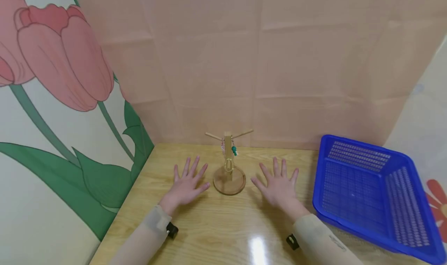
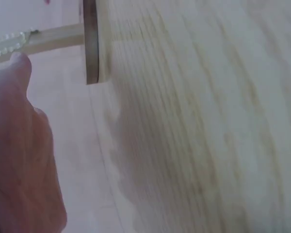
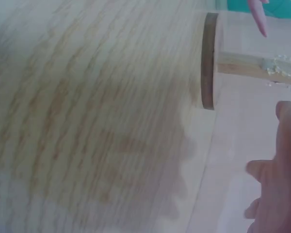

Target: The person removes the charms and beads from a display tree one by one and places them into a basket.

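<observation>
A small wooden jewelry stand (image 1: 228, 152) with a round base (image 1: 220, 184) stands upright between my hands. Its arms carry a pinkish bracelet (image 1: 223, 146) and a teal-beaded one (image 1: 234, 150); a pale yellowish beaded bracelet (image 1: 229, 165) hangs lower on the post. My left hand (image 1: 186, 187) is spread to the left of the base, apart from it and holding nothing. To the right, my right hand (image 1: 279, 187) is likewise spread with nothing in it. Both wrist views show part of the stand, its beaded bracelet (image 2: 12, 42) and the base edge (image 3: 209, 60).
A blue plastic basket (image 1: 352, 222) sits at the right side of the wooden table (image 1: 216, 226). Behind the table hangs a pink cloth (image 1: 216, 71). On the left is a wall with painted tulips (image 1: 66, 59).
</observation>
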